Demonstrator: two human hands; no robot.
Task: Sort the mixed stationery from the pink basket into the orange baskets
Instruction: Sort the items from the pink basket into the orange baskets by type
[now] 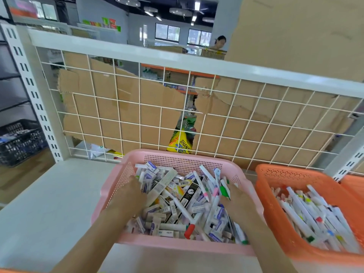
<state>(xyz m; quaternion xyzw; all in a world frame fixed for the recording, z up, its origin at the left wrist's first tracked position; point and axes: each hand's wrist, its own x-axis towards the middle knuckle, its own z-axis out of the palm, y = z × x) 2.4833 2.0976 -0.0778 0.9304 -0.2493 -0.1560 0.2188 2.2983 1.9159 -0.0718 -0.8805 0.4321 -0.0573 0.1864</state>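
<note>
Plainly both hands were down in the pink basket (pixel 183 160), which sat on a white shelf (pixel 49 213) in front of a wire grid (pixel 216 119) backed with cardboard (pixel 128 107); the basket was heaped with mixed stationery (pixel 169 209), mostly small boxes, erasers and pens; the left hand (pixel 128 198) lay on the heap at the basket's left wall, its fingertips sunk among the boxes, so whether they pinched anything could not be told; the right hand (pixel 238 198) lay at the right wall, its fingers touching a green-capped pen (pixel 224 191), the grip likewise unclear; an orange basket (pixel 275 172) stood just beside on the right, holding white pens (pixel 307 209) with coloured caps; a second orange basket (pixel 352 184) showed at the right edge.
</note>
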